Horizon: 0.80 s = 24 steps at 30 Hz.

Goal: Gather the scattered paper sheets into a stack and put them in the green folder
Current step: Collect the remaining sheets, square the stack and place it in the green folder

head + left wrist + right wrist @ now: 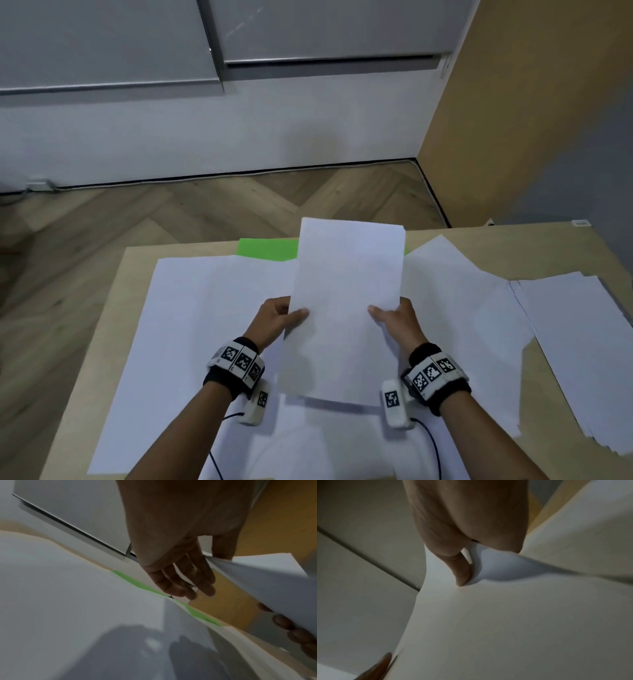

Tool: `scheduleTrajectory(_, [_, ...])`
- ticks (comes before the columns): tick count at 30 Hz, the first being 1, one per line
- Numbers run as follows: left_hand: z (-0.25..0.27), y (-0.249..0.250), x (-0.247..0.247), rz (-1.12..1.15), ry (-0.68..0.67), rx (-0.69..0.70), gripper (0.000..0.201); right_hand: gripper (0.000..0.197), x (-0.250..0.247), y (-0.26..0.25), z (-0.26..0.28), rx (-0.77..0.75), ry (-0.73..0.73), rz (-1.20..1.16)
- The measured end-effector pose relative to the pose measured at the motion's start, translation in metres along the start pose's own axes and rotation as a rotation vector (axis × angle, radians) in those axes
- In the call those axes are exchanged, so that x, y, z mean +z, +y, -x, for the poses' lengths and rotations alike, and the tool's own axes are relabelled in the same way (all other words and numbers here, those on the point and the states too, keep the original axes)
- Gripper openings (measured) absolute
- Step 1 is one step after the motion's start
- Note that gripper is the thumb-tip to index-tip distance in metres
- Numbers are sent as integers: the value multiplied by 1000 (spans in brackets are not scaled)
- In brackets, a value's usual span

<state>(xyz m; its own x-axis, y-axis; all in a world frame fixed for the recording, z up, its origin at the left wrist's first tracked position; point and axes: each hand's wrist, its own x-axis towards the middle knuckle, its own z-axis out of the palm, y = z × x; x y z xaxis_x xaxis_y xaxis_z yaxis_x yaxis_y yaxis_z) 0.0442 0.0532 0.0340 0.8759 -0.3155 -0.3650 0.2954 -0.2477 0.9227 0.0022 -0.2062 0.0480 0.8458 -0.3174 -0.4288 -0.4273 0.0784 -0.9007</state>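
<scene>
Both my hands hold a thin stack of white sheets [346,301] tilted up above the table. My left hand [279,317] pinches its left edge, thumb on top. My right hand [394,318] pinches the right edge the same way. In the left wrist view my left hand [187,574] has its fingers under the held sheets [267,582]. The right wrist view shows my right hand [465,555] with its thumb pressed on the paper [505,622]. The green folder [267,249] lies flat at the table's far edge, mostly covered by paper. Large white sheets [191,335] lie spread beneath.
The light wooden table [513,246] has more loose sheets [582,342] piled at its right side and another sheet [455,287] right of centre. Beyond the table lie a herringbone wood floor [137,222] and a white wall [205,147].
</scene>
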Motion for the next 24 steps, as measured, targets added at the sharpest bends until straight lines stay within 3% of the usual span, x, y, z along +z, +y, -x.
scheduleTrajectory(2, [-1, -12, -13, -114, 71, -6, 32, 29, 4, 18, -8, 46, 3, 23])
scheduleTrajectory(5, [-9, -43, -45, -325, 301, -65, 12, 13, 12, 36, -15, 123, -27, 97])
scheduleTrajectory(9, [-21, -71, -86, -612, 514, -343, 57, 18, 19, 52, -22, 199, -82, 170])
scheduleTrajectory(13, [-29, -79, -101, -682, 454, -518, 106, 20, 26, 73, -26, 277, -108, 184])
scheduleTrajectory(16, [-36, -91, -103, -821, 406, -559, 124, 32, 27, 90, -27, 344, -76, 166])
scheduleTrajectory(19, [-40, -93, -104, -947, 449, -540, 128, 34, 20, 102, -28, 394, -5, 157])
scheduleTrajectory(24, [-44, -89, -112, -867, 482, -477, 108, 30, 3, 113, -26, 400, 104, 109])
